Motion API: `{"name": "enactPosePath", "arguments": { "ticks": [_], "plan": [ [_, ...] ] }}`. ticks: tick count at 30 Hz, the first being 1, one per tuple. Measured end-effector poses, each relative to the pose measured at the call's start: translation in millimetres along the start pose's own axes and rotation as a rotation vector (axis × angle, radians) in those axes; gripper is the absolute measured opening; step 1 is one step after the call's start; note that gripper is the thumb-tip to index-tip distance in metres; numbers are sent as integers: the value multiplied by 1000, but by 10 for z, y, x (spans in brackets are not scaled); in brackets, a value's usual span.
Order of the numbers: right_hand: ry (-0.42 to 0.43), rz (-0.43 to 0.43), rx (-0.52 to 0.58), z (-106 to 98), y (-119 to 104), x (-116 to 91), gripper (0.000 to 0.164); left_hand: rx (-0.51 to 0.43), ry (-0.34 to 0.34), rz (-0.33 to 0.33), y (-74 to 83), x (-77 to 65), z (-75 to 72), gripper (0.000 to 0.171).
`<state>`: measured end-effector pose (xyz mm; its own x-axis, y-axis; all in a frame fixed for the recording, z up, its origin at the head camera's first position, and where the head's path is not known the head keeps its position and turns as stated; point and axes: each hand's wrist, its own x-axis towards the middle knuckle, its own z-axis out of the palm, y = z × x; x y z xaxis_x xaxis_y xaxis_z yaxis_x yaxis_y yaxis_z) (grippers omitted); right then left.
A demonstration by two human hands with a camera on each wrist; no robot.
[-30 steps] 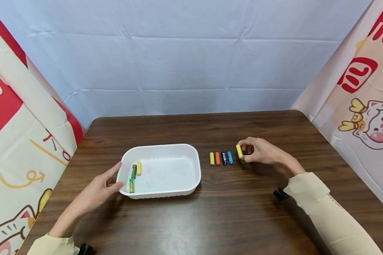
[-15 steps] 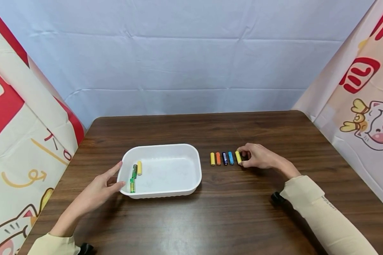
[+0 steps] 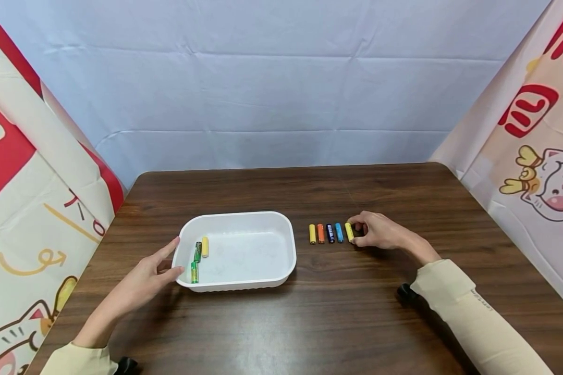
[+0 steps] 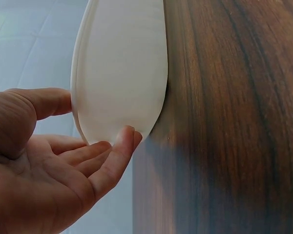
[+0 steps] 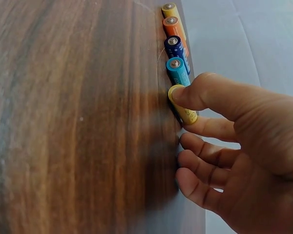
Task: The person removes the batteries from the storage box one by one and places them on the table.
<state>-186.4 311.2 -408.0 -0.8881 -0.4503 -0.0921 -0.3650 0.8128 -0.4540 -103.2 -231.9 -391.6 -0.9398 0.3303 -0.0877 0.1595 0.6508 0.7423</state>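
In the head view, my right hand [image 3: 380,230] pinches a yellow battery [image 3: 349,233] by its ends between thumb and finger, at the right end of a row. Beside it in the row lie a blue battery [image 3: 339,233], a dark blue battery [image 3: 330,233], an orange battery [image 3: 321,234] and another yellow battery [image 3: 312,234]. In the right wrist view my thumb presses the end of the held yellow battery [image 5: 186,113]. My left hand [image 3: 143,278] holds the white plastic tray [image 3: 234,286] at its left end, thumb over the rim, other fingers against the outer wall [image 4: 122,73].
Inside the tray, near its left wall, lie a yellow battery [image 3: 205,247] and two green batteries, one dark-ended [image 3: 197,252] and one nearer me [image 3: 194,272]. The brown wooden table [image 3: 309,323] ends at a pale cloth backdrop [image 3: 272,104], with printed cloths at both sides.
My right hand has brought the yellow battery down and slightly left to the end of the row, beside the blue one. The left hand and tray stay put.
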Motion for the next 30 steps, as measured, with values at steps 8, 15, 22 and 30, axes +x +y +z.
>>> {"name": "enactPosePath", "arguments": {
  "ticks": [8, 15, 22, 30],
  "plan": [
    [4, 6, 38, -1, 9, -38, 53, -4, -3, 0, 9, 3, -2, 73],
    [11, 16, 57, 10, 20, -42, 56, 5, -5, -10, 13, 6, -1, 73],
    [8, 25, 71, 17, 33, -52, 62, 13, -6, -10, 16, 2, -2, 74],
    [-1, 21, 88, -1, 27, -72, 66, 5, -7, -7, 20, -2, -5, 74]
  ]
}}
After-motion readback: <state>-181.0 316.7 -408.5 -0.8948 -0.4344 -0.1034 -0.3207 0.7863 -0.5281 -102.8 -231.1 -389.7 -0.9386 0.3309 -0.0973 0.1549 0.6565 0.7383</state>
